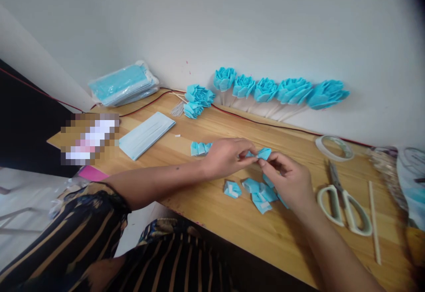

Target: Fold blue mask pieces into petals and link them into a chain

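Note:
Between my fingertips, over the middle of the wooden table, is a small folded blue piece [264, 153]. My left hand [229, 157] pinches its left side, and my right hand [288, 174] grips it from the right. Several more folded blue pieces [260, 194] lie on the table just below my hands, partly hidden by the right one. One separate folded piece [232, 189] with a white strip sits to their left. Behind my left hand a row of folded blue pieces [199, 148] shows in part.
Several blue fabric flowers [265, 89] lean on the wall, with more flowers [195, 101] to their left. Scissors [341, 199], a tape roll [334, 147] and a stick [374, 221] lie right. A pale blue mask stack [148, 134] and a bagged pack [122, 83] are left.

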The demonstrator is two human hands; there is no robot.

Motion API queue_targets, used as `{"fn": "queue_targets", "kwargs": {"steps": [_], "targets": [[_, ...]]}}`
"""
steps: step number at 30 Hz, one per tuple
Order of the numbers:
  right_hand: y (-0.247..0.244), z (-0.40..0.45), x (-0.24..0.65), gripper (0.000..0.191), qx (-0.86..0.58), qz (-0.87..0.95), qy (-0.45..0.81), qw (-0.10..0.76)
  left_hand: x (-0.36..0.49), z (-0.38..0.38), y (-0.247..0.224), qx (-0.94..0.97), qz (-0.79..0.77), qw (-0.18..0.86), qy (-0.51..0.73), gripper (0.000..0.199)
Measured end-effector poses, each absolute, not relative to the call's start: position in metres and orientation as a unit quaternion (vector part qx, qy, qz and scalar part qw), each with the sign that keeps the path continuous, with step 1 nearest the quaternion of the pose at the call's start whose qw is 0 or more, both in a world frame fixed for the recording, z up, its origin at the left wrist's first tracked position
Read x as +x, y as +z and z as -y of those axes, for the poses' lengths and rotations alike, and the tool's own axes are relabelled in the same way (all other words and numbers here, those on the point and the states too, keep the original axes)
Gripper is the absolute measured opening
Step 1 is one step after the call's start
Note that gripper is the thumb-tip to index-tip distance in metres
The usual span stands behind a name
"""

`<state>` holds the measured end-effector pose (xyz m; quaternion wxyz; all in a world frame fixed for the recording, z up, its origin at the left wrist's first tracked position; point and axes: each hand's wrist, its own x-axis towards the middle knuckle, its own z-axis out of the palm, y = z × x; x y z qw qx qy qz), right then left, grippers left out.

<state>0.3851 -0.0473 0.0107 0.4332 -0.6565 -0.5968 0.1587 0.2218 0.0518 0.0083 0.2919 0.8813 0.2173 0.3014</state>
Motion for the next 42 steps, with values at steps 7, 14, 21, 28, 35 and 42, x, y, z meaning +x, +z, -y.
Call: {"fn": "queue_targets", "kwargs": {"steps": [7, 14, 21, 28, 35, 42], "targets": [[0.011, 0.047, 0.386, 0.012, -0.633, 0.663, 0.032, 0.399, 0.225, -0.050, 0.006, 0.891, -0.231, 0.266, 0.286, 0.014], [0.007, 0.047, 0.389, 0.011, -0.618, 0.685, -0.016, 0.385, 0.225, -0.047, 0.008, 0.894, -0.239, 0.262, 0.275, 0.015], [0.006, 0.046, 0.390, 0.011, -0.610, 0.695, -0.036, 0.379, 0.225, -0.048, 0.006, 0.889, -0.248, 0.271, 0.273, 0.017], [0.007, 0.045, 0.389, 0.011, -0.608, 0.701, -0.036, 0.371, 0.225, -0.049, 0.006, 0.887, -0.247, 0.280, 0.270, 0.014], [0.006, 0.046, 0.390, 0.012, -0.621, 0.684, -0.004, 0.383, 0.225, -0.051, 0.005, 0.869, -0.244, 0.335, 0.272, 0.014], [0.004, 0.049, 0.400, 0.016, -0.663, 0.582, 0.156, 0.444, 0.225, -0.060, 0.003, 0.786, -0.251, 0.456, 0.333, 0.021]]}}
